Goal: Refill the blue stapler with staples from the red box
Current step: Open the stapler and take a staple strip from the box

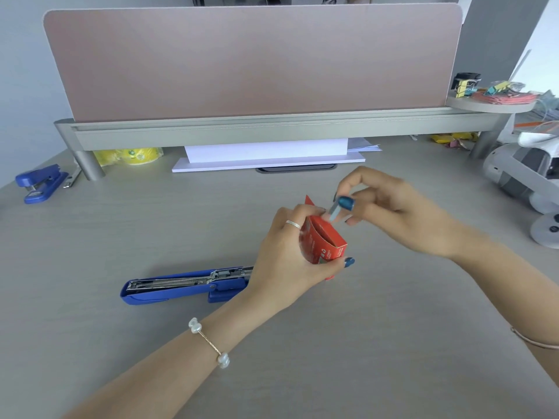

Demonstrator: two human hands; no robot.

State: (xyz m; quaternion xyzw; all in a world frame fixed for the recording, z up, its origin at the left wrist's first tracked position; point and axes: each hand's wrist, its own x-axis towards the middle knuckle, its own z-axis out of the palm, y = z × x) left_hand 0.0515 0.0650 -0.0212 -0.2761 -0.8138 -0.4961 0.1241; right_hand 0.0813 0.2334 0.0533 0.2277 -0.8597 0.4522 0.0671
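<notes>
The blue stapler (181,285) lies flat on the desk, swung wide open, with its metal staple channel facing up. Its right end is hidden behind my left hand (284,264). That hand holds the small red box (325,241) above the desk, its top flap open. Just above the box mouth, my right hand (390,207) pinches a grey strip of staples (333,211) between thumb and fingers. The strip's lower end is still at the box opening.
A second blue stapler (40,184) sits at the far left by a leg of the grey desk shelf (272,128). White paper (266,155) and yellow tape rolls (133,155) lie under the shelf. A white device (526,179) stands at the right, binder clips (496,89) above it.
</notes>
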